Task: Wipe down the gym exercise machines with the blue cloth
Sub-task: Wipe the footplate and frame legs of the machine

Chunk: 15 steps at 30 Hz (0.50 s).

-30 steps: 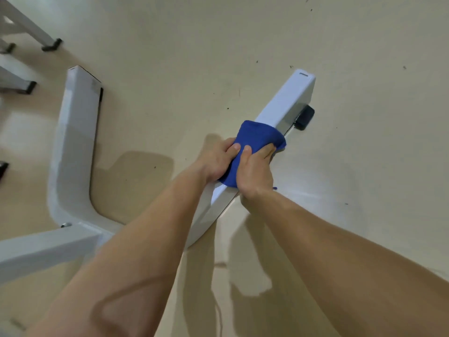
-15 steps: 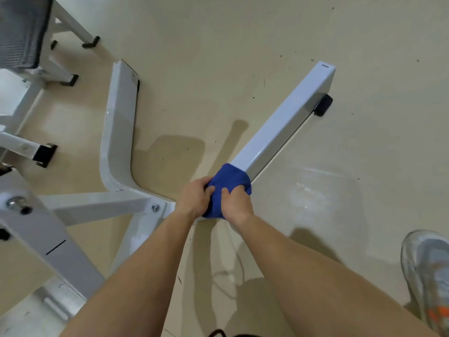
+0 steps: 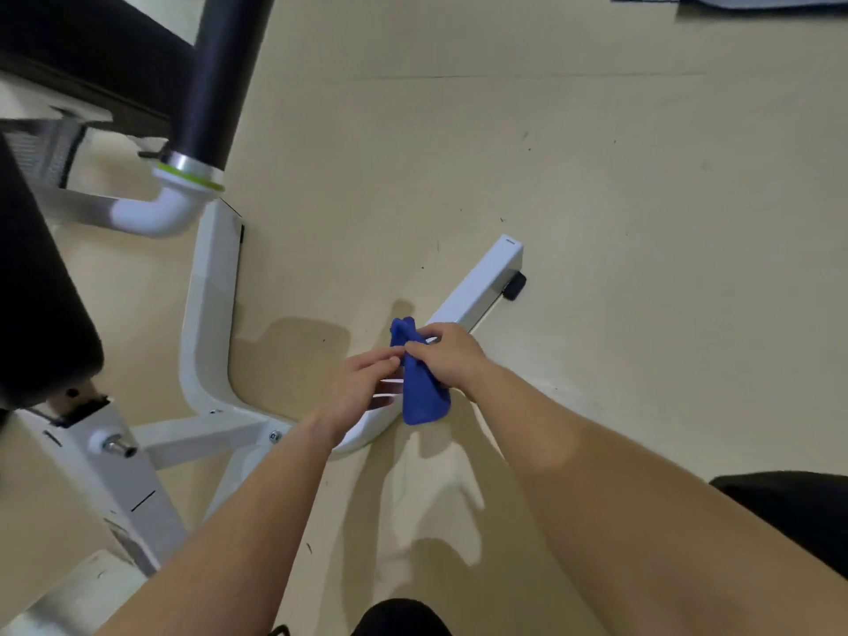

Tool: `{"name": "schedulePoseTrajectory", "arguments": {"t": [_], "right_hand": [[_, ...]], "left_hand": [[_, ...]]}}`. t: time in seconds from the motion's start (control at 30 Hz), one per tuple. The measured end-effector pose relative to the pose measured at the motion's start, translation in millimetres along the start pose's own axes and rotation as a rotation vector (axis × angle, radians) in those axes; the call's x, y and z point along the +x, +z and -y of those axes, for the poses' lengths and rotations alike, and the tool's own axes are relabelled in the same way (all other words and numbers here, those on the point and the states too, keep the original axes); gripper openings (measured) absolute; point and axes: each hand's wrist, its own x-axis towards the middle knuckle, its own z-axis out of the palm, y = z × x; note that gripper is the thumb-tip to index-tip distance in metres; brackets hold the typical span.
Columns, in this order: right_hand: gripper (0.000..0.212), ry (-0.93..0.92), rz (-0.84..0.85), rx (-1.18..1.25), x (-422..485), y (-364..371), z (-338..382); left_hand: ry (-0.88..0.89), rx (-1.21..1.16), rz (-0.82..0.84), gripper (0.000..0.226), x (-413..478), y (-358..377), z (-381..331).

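the right hand [image 3: 452, 355] grips the bunched blue cloth [image 3: 420, 399], which hangs over the white square metal base bar [image 3: 482, 282]. the left hand [image 3: 362, 387], fingers nearly straight, seemingly just touches the cloth.

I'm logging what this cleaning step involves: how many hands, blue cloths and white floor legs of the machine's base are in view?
Hands: 2, left hand and right hand
Blue cloth: 1
White base legs: 2, leg under the cloth and other leg
Total: 5
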Motion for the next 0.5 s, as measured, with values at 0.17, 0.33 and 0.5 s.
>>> {"name": "schedulePoseTrajectory", "arguments": {"t": [0.17,0.33,0.5], "right_hand": [[0.022,0.018,-0.043,-0.333,-42,-67,37],[0.017,0.081,-0.018,-0.552,-109,-136,89],[0.017,0.114,0.061,-0.743,-173,-215,183]], "left_hand": [[-0.157,0.244,-0.129,0.023,-26,17,-48],[-0.242,0.640,0.009,0.018,-70,41,-116],[-0.246,0.761,0.095,0.018,-129,59,-231]]}}
